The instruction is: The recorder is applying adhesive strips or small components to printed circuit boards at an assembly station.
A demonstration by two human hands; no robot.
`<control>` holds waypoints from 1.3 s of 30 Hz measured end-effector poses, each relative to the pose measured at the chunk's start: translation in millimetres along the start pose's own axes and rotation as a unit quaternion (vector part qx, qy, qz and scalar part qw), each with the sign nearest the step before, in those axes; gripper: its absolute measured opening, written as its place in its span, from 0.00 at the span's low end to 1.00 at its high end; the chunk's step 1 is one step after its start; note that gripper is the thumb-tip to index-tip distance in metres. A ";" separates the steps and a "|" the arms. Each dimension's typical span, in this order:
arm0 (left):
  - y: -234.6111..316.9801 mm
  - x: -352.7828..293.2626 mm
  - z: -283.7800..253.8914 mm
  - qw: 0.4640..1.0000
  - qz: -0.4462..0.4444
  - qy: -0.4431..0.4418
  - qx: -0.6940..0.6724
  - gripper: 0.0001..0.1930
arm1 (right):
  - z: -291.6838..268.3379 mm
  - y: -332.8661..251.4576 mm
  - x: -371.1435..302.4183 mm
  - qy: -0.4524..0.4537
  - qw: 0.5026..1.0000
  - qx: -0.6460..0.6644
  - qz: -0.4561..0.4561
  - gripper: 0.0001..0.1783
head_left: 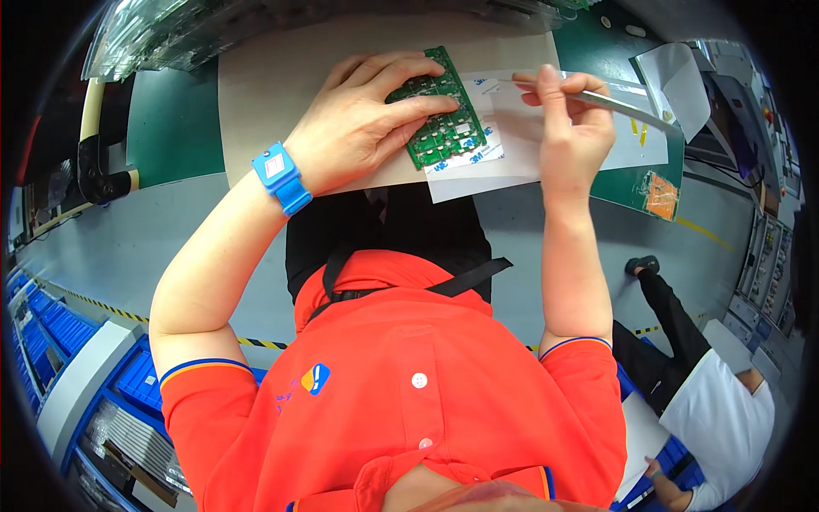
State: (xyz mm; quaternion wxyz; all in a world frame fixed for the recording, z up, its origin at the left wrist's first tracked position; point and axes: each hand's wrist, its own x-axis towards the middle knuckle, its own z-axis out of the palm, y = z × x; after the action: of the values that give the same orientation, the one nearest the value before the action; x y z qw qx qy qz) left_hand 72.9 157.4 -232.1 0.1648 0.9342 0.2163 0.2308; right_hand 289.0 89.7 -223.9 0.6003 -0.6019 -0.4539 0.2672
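A green circuit board panel (448, 141) with rows of small parts lies near the table's front edge. My left hand (363, 111), with a blue wrist strap (281, 177), reaches over the board's left side. Its fingertips press on the board's face and hold it down. Under the board's right edge sits a white backing sheet (488, 111) with blue print, on a larger white paper (533, 162). To the right, my right hand (573, 128) pinches metal tweezers (631, 111). Their tips point left toward the backing sheet; whether they grip anything is too small to tell.
A brown mat (264, 107) covers part of the green table (162, 128). Clear plastic packaging (171, 38) is piled along the back left. An orange label (660, 196) marks the table's right corner. Behind me on the right, another person (717, 418) stands beside blue bins.
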 end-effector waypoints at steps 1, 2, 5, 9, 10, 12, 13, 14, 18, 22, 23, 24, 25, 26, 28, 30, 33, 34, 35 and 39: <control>1.0 0.9 -2.8 1.000 -0.006 -0.021 0.011 0.16 | -2.8 -1.9 4.5 0.027 0.999 0.016 0.014 0.10; 1.8 1.4 -4.6 0.999 -0.013 -0.042 0.022 0.17 | -3.2 -2.0 7.8 0.030 0.999 0.029 0.023 0.11; 3.7 3.0 -6.2 0.996 -0.017 -0.077 0.049 0.17 | -5.0 7.8 10.8 0.023 0.998 -0.044 0.039 0.12; 4.7 12.4 -2.4 0.994 0.010 -0.084 0.070 0.16 | -8.9 21.9 9.8 0.042 0.997 -0.042 0.040 0.12; 3.3 15.4 -2.9 0.992 0.023 -0.103 0.064 0.17 | -8.9 22.0 9.4 0.042 0.997 -0.042 0.041 0.12; 0.1 17.5 -2.4 0.990 0.035 -0.123 0.058 0.17 | -9.0 22.4 8.3 0.044 0.997 -0.043 0.039 0.12; -1.8 18.8 -1.5 0.989 0.038 -0.127 0.066 0.16 | -9.1 22.6 8.5 0.045 0.997 -0.044 0.040 0.12; -3.7 19.8 -0.8 0.988 0.040 -0.131 0.075 0.16 | -8.6 22.8 8.7 0.047 0.998 -0.041 0.033 0.13; -7.7 18.3 5.1 0.992 0.041 -0.113 0.034 0.16 | -13.5 24.9 9.9 0.042 0.997 -0.013 0.056 0.14; -7.1 18.0 4.5 0.993 0.035 -0.111 0.027 0.22 | -21.6 2.8 12.1 -0.016 0.999 -0.003 0.030 0.13; -6.4 18.1 3.9 0.992 0.037 -0.114 0.042 0.24 | -26.2 0.0 14.0 -0.042 0.999 -0.031 -0.004 0.15; -6.7 17.8 4.0 0.992 0.038 -0.113 0.044 0.24 | -30.4 -1.7 15.1 -0.068 0.995 -0.059 -0.038 0.17; -7.3 17.4 5.0 0.992 0.037 -0.112 0.038 0.25 | -34.7 -2.8 15.1 -0.068 0.995 -0.059 -0.040 0.17; -7.9 17.1 5.6 0.993 0.037 -0.111 0.033 0.26 | -38.6 -3.6 14.8 -0.077 0.995 -0.061 -0.015 0.19; -7.6 16.5 5.3 0.993 0.038 -0.108 0.030 0.25 | -40.9 -3.4 14.4 -0.086 0.994 -0.062 0.007 0.21; -6.4 17.4 4.9 0.993 0.037 -0.106 0.027 0.24 | -40.9 -1.5 13.4 -0.090 0.994 -0.044 0.038 0.25; -4.8 19.4 4.2 0.993 0.040 -0.105 0.035 0.22 | -38.7 -2.0 12.2 -0.081 0.995 0.047 0.026 0.26; -4.5 20.0 4.0 0.993 0.035 -0.111 0.028 0.21 | -38.9 -0.7 12.5 -0.081 0.995 0.047 0.024 0.26; -4.2 20.5 4.1 0.993 0.029 -0.116 0.022 0.20 | -39.1 1.1 13.0 -0.083 0.995 0.059 0.000 0.26; -4.5 18.1 6.9 0.994 0.028 -0.101 0.012 0.19 | -44.9 3.4 14.6 -0.065 0.998 0.011 0.024 0.22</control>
State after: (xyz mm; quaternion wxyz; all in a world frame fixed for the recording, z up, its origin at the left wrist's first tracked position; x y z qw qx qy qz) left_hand 89.4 168.5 -233.2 0.1679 0.9604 0.1751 0.1372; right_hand 335.2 81.3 -217.8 0.5696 -0.5871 -0.4747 0.3249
